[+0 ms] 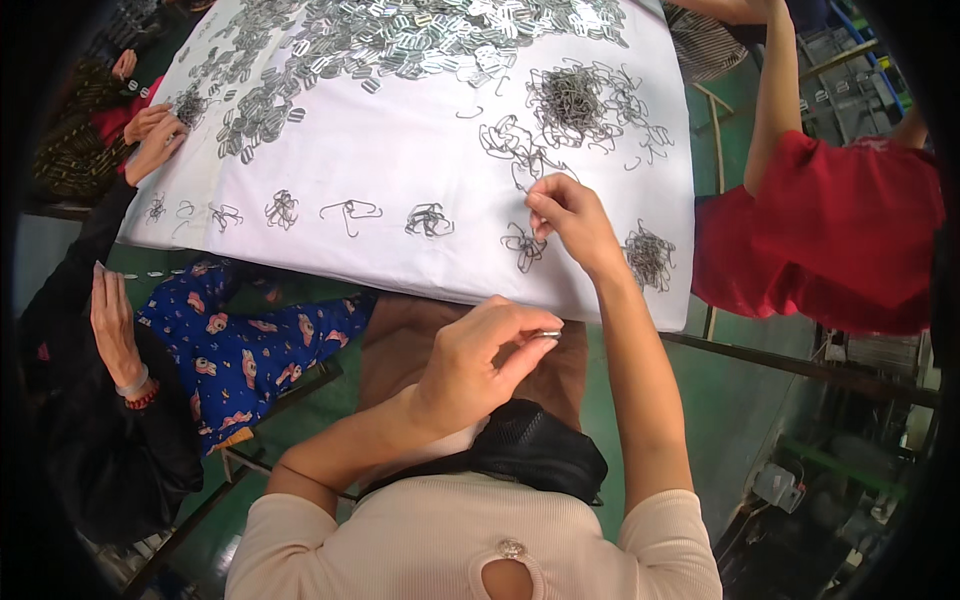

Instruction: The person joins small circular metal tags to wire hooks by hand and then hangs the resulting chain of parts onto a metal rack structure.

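Pinching a small metal clip (548, 334) in my left hand (478, 362) near my lap, my right hand (568, 218) plucks a wire hook (524, 247) from the white-covered table (400, 180), fingertips closed.

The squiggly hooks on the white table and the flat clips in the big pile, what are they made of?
The hooks look like thin bent steel wire, dull grey. The flat clips look like stamped metal, brighter and shinier. The right hand touches one wire; the left hand pinches a small silvery piece.
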The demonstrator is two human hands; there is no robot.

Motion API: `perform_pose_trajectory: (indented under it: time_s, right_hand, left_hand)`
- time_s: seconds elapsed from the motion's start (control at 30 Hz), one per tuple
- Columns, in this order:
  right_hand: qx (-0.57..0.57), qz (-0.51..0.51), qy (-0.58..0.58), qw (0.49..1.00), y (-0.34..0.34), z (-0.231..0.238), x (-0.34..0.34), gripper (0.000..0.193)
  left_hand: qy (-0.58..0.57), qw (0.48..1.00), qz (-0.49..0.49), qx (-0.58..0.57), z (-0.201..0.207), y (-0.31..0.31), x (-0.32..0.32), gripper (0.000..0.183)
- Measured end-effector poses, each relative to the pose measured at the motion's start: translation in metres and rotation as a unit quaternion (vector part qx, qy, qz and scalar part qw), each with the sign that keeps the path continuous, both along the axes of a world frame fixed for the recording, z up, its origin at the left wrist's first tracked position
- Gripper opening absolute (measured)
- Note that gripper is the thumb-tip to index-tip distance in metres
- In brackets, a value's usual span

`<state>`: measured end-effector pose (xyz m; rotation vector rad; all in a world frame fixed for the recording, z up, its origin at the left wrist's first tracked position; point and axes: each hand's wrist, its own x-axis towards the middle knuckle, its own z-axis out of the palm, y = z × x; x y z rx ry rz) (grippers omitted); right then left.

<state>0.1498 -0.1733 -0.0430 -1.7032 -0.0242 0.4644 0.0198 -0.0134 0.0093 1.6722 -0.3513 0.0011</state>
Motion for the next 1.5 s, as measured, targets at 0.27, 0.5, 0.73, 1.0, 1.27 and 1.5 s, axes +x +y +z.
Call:
perform_pose_trajectory:
  time_s: [0.27, 0.5, 0.73, 1.0, 1.27, 1.5]
  right_hand:
    - [0.140, -0.148, 0.042, 0.978, -0.018, 0.067, -0.106, 0.014]
    - [0.229, -0.187, 0.042, 0.954, -0.005, 0.074, -0.142, 0.006]
    - [0.184, -0.234, -0.089, 0.950, 0.011, 0.068, -0.146, 0.004]
    - [0.117, -0.216, -0.163, 0.956, 0.013, 0.071, -0.154, 0.005]
    - [0.074, -0.239, -0.169, 0.953, 0.016, 0.075, -0.155, 0.006]
    - [0.075, -0.203, -0.187, 0.958, 0.014, 0.066, -0.147, 0.005]
  left_hand:
    - [-0.013, 1.000, 0.008, -0.022, -0.003, -0.002, 0.008, 0.018]
    - [0.014, 0.999, 0.005, -0.039, -0.004, -0.007, 0.008, 0.022]
    - [0.005, 0.996, -0.001, -0.089, -0.009, -0.005, 0.008, 0.027]
    - [-0.140, 0.931, 0.231, 0.246, -0.114, 0.086, 0.219, 0.018]
    - [-0.134, 0.835, 0.254, 0.470, -0.123, 0.083, 0.306, 0.027]
    - [-0.059, 0.859, 0.190, 0.472, -0.120, 0.102, 0.334, 0.030]
